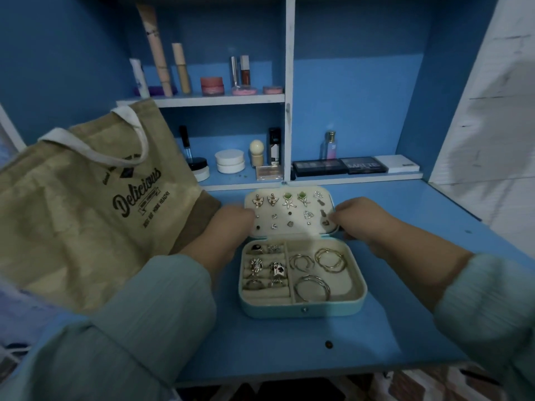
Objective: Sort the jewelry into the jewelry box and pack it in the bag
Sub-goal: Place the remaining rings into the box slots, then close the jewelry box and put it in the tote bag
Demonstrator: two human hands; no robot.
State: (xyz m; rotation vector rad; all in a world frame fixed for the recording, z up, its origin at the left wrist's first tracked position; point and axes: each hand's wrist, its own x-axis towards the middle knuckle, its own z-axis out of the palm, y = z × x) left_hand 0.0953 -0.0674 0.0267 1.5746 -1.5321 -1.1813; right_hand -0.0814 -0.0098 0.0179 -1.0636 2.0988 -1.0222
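Note:
A light blue jewelry box (pixel 301 309) lies open on the blue desk, its lid (pixel 289 231) tilted back. Several earrings (pixel 288 199) are pinned in the lid. The tray holds rings (pixel 265 266) on the left and three hoop bangles (pixel 314 287) on the right. My left hand (pixel 224 231) grips the lid's left edge and my right hand (pixel 366 222) grips its right edge. A beige jute bag (pixel 84 215) printed "Delicious" stands to the left of the box.
Shelves behind the desk carry cosmetics: tubes and jars (pixel 212 85) on the upper shelf, palettes (pixel 338 166), a perfume bottle (pixel 330 146) and cream jars (pixel 230 161) on the lower one. The desk's front edge (pixel 318 377) runs close below the box.

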